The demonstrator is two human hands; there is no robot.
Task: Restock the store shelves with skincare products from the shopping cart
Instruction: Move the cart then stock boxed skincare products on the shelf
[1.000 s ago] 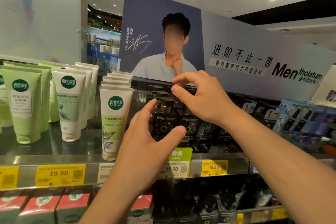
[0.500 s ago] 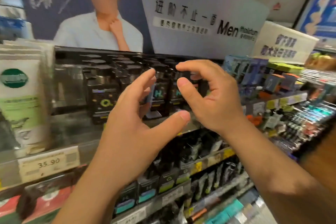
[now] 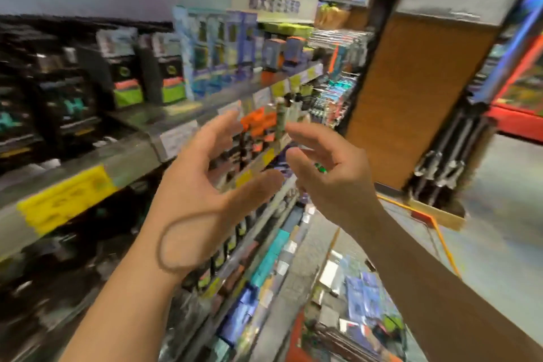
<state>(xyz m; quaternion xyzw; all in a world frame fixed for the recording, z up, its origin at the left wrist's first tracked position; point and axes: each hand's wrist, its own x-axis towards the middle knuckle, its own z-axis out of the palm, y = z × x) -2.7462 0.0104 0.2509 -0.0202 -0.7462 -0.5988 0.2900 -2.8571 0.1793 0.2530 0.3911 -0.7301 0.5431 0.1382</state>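
Left hand [image 3: 202, 185] raised before the shelves, palm turned inward, fingers spread and gently bent, thumb pointing right — it holds nothing. A dark hair band [image 3: 176, 244] loops loosely around its wrist. Right hand [image 3: 329, 173] is raised opposite it, fingers loosely curved and thumb apart, likewise gripping nothing; the two hands face each other with a gap between them. Neither touches any product.

Upper shelf [image 3: 138, 153], at left, carries dark skincare packs [image 3: 73, 109] standing upright in rows, then black packs with green bases [image 3: 126, 79], and farther along tall blue boxes [image 3: 211, 50]. A yellow price tag [image 3: 64, 200] sits on the shelf's front edge. Lower shelves beneath the hands hold further packs, too blurred to identify. Shopping cart [image 3: 346, 303] stands at lower right, below the right forearm, with an orange rim and a jumble of small blue and white packages inside. A brown pillar [image 3: 411, 91] rises at the end of the aisle. Motion blur softens all lettering.
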